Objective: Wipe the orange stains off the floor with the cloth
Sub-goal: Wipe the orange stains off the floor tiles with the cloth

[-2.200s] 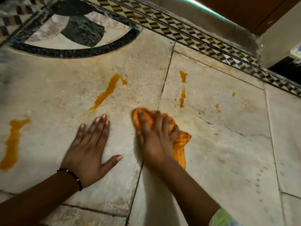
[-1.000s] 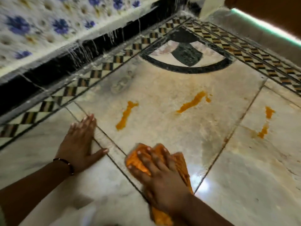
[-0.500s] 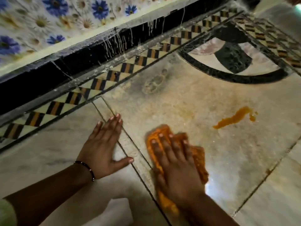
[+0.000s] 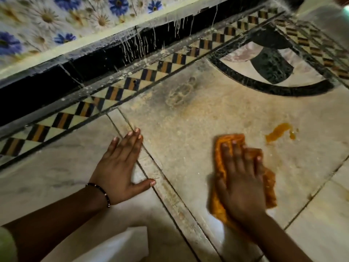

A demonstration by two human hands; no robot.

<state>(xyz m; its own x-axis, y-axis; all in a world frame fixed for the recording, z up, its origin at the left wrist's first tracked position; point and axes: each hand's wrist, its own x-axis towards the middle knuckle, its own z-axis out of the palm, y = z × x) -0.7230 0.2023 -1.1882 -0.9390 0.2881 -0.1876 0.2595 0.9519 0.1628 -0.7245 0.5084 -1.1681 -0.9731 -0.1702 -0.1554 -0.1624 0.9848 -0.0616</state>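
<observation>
Orange stain (image 4: pixel 279 132) lay at 1 o'clock from cloth (image 4: pixel 222 159), streak running 2-to-8; R hand (image 4: pixel 240 183) nearer, fingers flat pressing cloth; L hand (image 4: pixel 120 165) flat on floor (image 4: pixel 198 114).

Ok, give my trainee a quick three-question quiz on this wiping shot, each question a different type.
1. True or false: the right hand presses flat on the orange cloth.
2. The left hand is: A) holding the cloth, B) flat on the floor, C) lifted.
3. Fill in: the visible orange stain lies just beyond the cloth, toward the person's ____.

Key: 1 true; 2 B; 3 right.
</observation>
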